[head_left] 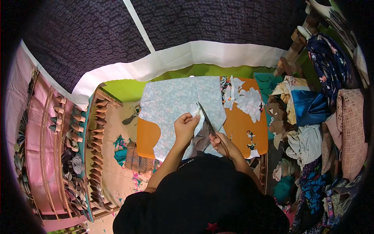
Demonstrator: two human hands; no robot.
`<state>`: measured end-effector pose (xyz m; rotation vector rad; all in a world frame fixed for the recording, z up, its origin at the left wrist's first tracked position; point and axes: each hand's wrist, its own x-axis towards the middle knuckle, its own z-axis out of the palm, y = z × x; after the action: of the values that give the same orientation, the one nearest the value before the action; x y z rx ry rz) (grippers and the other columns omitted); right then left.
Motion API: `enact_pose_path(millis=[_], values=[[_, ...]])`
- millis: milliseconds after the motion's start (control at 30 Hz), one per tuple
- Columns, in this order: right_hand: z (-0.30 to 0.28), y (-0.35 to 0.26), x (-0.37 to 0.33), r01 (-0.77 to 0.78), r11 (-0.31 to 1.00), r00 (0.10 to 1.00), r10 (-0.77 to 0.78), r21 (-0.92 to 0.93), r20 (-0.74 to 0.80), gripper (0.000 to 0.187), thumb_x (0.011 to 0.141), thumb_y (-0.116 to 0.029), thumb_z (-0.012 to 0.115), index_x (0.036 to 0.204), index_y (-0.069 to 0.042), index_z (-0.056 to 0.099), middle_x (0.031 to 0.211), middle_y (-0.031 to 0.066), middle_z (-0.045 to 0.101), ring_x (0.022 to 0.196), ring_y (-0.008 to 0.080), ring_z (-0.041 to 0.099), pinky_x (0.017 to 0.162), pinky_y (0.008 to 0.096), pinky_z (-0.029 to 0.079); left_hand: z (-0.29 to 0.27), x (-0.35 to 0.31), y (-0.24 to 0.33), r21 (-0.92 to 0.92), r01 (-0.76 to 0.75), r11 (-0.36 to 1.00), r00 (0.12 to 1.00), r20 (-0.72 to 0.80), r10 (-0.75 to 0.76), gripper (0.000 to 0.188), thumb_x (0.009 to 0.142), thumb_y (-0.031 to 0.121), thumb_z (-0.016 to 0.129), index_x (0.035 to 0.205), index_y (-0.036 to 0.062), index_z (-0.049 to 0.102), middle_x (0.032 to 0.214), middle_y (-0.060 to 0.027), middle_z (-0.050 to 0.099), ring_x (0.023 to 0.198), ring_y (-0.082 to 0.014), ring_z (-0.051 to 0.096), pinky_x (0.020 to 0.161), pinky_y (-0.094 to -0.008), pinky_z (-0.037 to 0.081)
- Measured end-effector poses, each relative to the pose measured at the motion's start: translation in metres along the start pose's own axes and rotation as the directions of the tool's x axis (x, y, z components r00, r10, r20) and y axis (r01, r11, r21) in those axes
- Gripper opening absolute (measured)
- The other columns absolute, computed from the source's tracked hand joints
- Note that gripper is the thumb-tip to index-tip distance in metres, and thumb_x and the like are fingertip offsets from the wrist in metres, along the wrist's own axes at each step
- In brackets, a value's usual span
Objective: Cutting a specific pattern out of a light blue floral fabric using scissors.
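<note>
My right hand (223,143) is wrapped round the handles of long dark scissors (207,120), whose blades point up and slightly left over the table. Close to the blades, the fingers of my left hand (186,126) pinch a small piece of white-edged fabric (200,120). Under both hands a large pale blue-grey patterned cloth (175,95) lies spread on the orange table (243,136). A dark grey-brown piece of fabric (202,139) sits between my wrists, its lower end hidden by my black top.
White and floral scraps (249,101) lie on the table's right part. Heaped fabrics, among them a shiny blue cloth (309,106), crowd the right side. Racks of shoe lasts (97,146) stand to the left. Scraps and a brown woven piece (139,158) litter the floor.
</note>
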<state>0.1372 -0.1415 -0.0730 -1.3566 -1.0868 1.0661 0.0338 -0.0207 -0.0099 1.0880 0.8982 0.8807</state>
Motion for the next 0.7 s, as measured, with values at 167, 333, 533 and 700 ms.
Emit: enact_pose_path(millis=[167, 333, 533, 700], values=[[-0.006, -0.028, -0.001, -0.270, 0.879, 0.961, 0.221, 0.393, 0.165, 0.025, 0.087, -0.025, 0.035, 0.077, -0.004, 0.044, 0.067, -0.0016, 0.038, 0.060, 0.0080, 0.033, 0.057, 0.0189, 0.032, -0.009, 0.004, -0.007, -0.017, -0.017, 1.000, 0.999, 0.038, 0.018, 0.015, 0.073, 0.008, 0.063, 0.068, 0.0053, 0.050, 0.054, 0.0057, 0.045, 0.042, 0.0000, 0.035, 0.035, -0.0163, 0.024], [-0.001, -0.046, -0.002, -0.334, 0.791, 0.942, 0.304, 0.513, 0.144, 0.032, 0.084, -0.037, 0.038, 0.076, -0.006, 0.044, 0.062, -0.0030, 0.036, 0.054, 0.0064, 0.032, 0.050, 0.0188, 0.028, -0.009, 0.004, -0.009, 0.010, 0.007, 1.000, 0.999, 0.035, -0.008, 0.014, 0.073, 0.008, 0.064, 0.069, 0.0046, 0.051, 0.056, 0.0045, 0.048, 0.043, -0.0003, 0.036, 0.035, -0.0162, 0.025], [-0.003, -0.039, 0.000, -0.226, 0.934, 0.974, 0.212, 0.275, 0.083, 0.030, 0.083, -0.036, 0.042, 0.073, -0.008, 0.042, 0.058, -0.0036, 0.036, 0.050, 0.0054, 0.033, 0.044, 0.0188, 0.027, -0.007, 0.002, -0.004, 0.052, 0.000, 0.999, 0.999, 0.051, -0.003, 0.013, 0.072, 0.009, 0.064, 0.071, 0.0040, 0.052, 0.058, 0.0028, 0.050, 0.042, -0.0007, 0.038, 0.033, -0.0164, 0.025], [-0.008, 0.003, 0.003, -0.103, 0.993, 0.992, 0.098, 0.052, 0.080, 0.007, 0.074, 0.003, 0.051, 0.075, 0.001, 0.044, 0.064, 0.0046, 0.043, 0.060, 0.0140, 0.042, 0.056, 0.0262, 0.037, -0.008, 0.003, -0.007, 0.042, -0.050, 0.998, 0.997, 0.064, 0.047, 0.013, 0.073, 0.009, 0.064, 0.071, 0.0040, 0.052, 0.058, 0.0028, 0.051, 0.041, -0.0006, 0.037, 0.032, -0.0166, 0.024]])
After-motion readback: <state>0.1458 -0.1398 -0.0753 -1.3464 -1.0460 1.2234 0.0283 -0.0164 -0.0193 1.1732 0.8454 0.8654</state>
